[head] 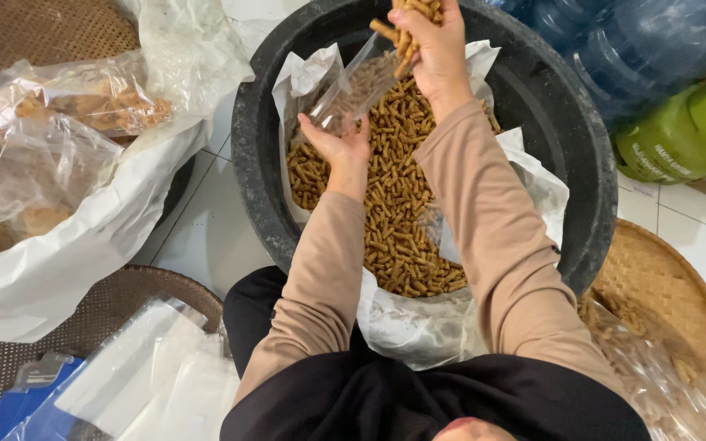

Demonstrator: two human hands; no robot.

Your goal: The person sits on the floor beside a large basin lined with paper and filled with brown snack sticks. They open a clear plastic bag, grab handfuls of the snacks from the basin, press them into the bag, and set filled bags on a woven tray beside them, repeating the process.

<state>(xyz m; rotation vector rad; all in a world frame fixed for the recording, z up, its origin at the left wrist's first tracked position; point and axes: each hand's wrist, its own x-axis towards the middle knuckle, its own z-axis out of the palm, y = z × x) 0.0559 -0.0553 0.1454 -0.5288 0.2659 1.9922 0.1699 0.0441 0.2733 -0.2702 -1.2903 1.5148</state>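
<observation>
A black tub (549, 106) lined with clear plastic holds a heap of brown stick snacks (398, 212). My left hand (338, 140) grips the bottom of a small clear plastic bag (357, 86) that is partly filled with sticks and tilts up to the right. My right hand (431, 45) is above the tub's far side, closed on a handful of stick snacks (408, 28) right at the bag's open mouth.
Filled clear snack bags (75, 98) lie on white plastic over a woven tray at left. A stack of flat clear bags (149, 376) sits bottom left. A woven tray with packed snacks (663, 327) is at right. Blue water jugs (647, 41) and a green gas cylinder (688, 131) stand behind.
</observation>
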